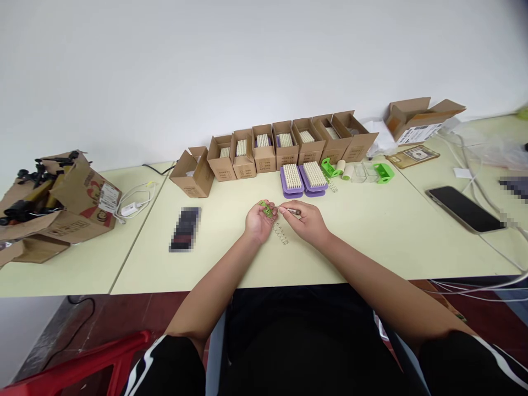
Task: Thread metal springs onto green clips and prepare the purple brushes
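Note:
My left hand point(259, 222) is closed around a small green plastic part point(266, 209), holding it just above the table. My right hand point(307, 221) grips a slim screwdriver point(293, 211) with a brown handle. Its thin shaft points left at the green part; whether the tip touches is too small to tell. Thin metal coil springs point(281, 233) extend below the left fingers toward the table. Beyond my hands stand two purple holders point(292, 194) bearing rows of cream pegs. Beside them lie green plastic brackets point(384, 173), a cream roller point(347, 171) and clear plastic pieces point(364, 172).
A row of open cardboard boxes point(243, 168), several with cream pegs inside, lines the wall. At left stands a large carton point(84, 212) of black gear near a white cable point(134, 209). A phone point(466, 209) and more cables lie right. A blurred dark object point(185, 230) is left of my hands.

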`<state>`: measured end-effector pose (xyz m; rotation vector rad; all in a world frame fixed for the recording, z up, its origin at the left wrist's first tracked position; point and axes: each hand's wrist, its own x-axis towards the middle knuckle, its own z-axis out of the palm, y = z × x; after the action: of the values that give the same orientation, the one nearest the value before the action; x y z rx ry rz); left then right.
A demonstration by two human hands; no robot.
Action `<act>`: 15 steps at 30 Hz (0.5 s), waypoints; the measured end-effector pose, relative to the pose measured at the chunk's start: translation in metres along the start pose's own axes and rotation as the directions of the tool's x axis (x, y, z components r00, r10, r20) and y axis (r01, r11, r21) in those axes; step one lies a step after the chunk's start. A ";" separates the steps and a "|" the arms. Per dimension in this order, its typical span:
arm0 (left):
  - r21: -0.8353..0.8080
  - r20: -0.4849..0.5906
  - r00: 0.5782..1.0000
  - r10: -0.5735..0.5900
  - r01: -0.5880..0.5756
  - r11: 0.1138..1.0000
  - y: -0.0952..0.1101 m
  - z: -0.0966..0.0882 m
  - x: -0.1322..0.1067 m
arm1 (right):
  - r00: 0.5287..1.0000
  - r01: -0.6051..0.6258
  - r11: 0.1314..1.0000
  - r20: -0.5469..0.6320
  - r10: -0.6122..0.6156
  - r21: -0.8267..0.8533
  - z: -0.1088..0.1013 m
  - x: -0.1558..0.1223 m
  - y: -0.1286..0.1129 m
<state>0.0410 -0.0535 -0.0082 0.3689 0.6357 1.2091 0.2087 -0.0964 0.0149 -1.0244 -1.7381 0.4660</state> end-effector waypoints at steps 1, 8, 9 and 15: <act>-0.007 0.001 1.000 -0.002 0.002 1.000 0.000 0.000 0.000 | 1.000 0.009 1.000 0.010 -0.009 0.000 0.000 0.000 0.000; -0.006 -0.013 1.000 -0.014 0.014 1.000 0.002 0.005 -0.003 | 0.978 0.192 0.962 0.116 -0.172 -0.194 0.003 -0.007 0.004; -0.010 -0.014 1.000 -0.012 0.012 1.000 0.002 0.005 -0.003 | 0.973 0.218 0.946 0.131 -0.192 -0.239 0.004 -0.009 0.004; -0.032 0.003 1.000 -0.010 0.010 0.999 0.000 0.005 -0.004 | 0.946 0.323 0.836 0.175 -0.273 -0.443 0.016 -0.016 -0.003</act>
<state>0.0435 -0.0565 -0.0029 0.3406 0.6145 1.2075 0.1951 -0.1089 0.0016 -1.0396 -2.1212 -0.1157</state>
